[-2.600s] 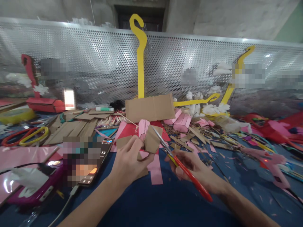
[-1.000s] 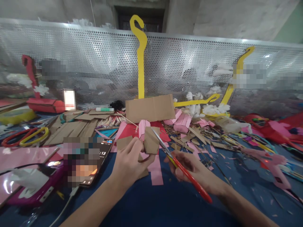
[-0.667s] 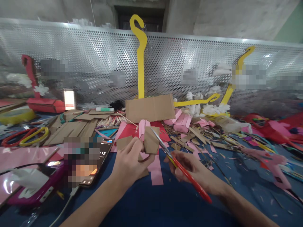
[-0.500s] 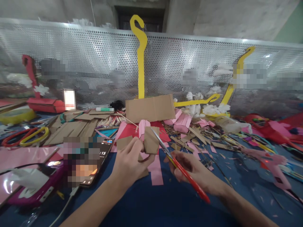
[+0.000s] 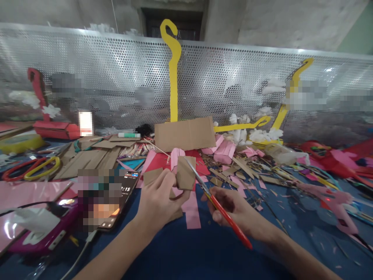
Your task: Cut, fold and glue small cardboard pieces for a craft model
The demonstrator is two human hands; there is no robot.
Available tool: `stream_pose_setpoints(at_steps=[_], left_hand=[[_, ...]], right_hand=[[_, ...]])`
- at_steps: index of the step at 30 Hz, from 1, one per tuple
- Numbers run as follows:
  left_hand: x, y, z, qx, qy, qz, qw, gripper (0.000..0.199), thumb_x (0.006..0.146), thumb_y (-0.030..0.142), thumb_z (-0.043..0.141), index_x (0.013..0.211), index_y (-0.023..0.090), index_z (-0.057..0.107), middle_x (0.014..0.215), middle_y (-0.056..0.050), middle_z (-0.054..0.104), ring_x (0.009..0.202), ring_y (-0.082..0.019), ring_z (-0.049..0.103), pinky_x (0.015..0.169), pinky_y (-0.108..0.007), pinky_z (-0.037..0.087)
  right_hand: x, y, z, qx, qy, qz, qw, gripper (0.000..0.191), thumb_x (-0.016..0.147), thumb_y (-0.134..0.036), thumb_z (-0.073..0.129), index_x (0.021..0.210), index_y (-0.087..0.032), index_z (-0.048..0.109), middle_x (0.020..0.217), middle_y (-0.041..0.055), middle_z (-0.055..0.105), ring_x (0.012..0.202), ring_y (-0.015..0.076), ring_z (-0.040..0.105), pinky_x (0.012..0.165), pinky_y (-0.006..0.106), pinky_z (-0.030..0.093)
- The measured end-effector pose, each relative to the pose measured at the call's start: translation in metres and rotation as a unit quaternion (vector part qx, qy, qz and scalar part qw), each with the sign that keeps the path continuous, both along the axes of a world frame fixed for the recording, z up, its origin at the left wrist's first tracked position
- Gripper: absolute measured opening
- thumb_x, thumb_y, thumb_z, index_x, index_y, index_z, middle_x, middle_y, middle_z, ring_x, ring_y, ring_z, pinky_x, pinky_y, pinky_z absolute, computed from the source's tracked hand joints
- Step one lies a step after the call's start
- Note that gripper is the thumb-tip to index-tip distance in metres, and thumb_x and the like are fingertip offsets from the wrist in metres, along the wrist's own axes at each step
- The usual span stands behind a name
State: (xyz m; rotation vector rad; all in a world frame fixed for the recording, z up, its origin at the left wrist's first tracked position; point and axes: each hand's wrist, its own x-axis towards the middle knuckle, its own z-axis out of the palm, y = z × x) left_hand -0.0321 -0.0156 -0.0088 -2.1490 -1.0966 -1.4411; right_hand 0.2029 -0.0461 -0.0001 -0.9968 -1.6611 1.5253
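Observation:
Pinched in the fingers of my left hand [image 5: 159, 200] is a small brown cardboard piece [image 5: 185, 171], held upright above the table. My right hand [image 5: 233, 208] grips scissors [image 5: 227, 214] with red and yellow handles. Their blades slant up and left across the right edge of the cardboard piece; whether they bite into it I cannot tell. Behind my left hand lies another cardboard scrap [image 5: 153, 175]. A pink paper strip [image 5: 192, 214] rests flat on the table beneath the held piece. Further back stand a folded pink paper piece [image 5: 177, 157] and red paper [image 5: 199, 161].
A cardboard box [image 5: 185, 134] with a yellow hook [image 5: 174, 77] stands ahead. At left are a phone [image 5: 125, 198], a purple power bank [image 5: 43, 233] and yellow-and-red scissors handles [image 5: 43, 169]. Cardboard scraps and a pink glue gun [image 5: 332, 200] lie right. A perforated metal panel [image 5: 116, 58] closes the back.
The red handle end of the scissors has swung slightly left and up in my right hand. The left hand and the cardboard piece have barely moved.

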Motion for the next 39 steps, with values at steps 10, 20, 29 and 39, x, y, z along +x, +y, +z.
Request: stream_pose_setpoints(at_steps=[10,20,29,39], left_hand=[[-0.001,0.000,0.001,0.016,0.002,-0.002,1.000,0.035,0.082,0.024,0.074,0.077,0.024,0.039,0.076,0.002,0.064,0.064,-0.015,0.062,0.059,-0.030,0.045],[0.000,0.003,0.000,0.022,0.002,0.003,1.000,0.035,0.081,0.022,0.073,0.077,0.024,0.038,0.070,0.004,0.057,0.061,-0.015,0.057,0.057,-0.030,0.045],[-0.001,0.000,0.002,0.020,0.005,-0.003,1.000,0.035,0.082,0.024,0.074,0.077,0.024,0.039,0.071,0.003,0.058,0.061,-0.015,0.057,0.057,-0.029,0.045],[-0.008,0.004,0.007,-0.062,-0.072,0.017,0.995,0.030,0.080,0.030,0.077,0.092,0.024,0.050,0.080,0.003,0.062,0.070,-0.016,0.063,0.065,-0.030,0.049]], right_hand=[[0.000,0.002,-0.003,0.006,0.005,0.003,1.000,0.044,0.076,-0.042,0.087,0.082,-0.019,0.049,0.073,-0.0060,0.047,0.064,0.0096,0.039,0.057,0.024,0.029],[-0.002,0.002,-0.005,-0.010,0.011,-0.010,1.000,0.043,0.073,-0.040,0.087,0.081,-0.020,0.050,0.071,-0.0063,0.048,0.061,0.0088,0.040,0.056,0.024,0.030],[0.003,-0.004,-0.016,0.035,-0.013,-0.005,0.999,0.073,0.059,-0.057,0.094,0.115,-0.023,0.059,0.095,0.0020,0.058,0.084,0.0190,0.052,0.072,0.029,0.048],[0.012,-0.007,-0.006,0.045,-0.020,0.037,0.998,0.086,0.072,-0.076,0.076,0.139,-0.028,0.051,0.119,0.0099,0.055,0.103,0.0262,0.056,0.092,0.040,0.050]])
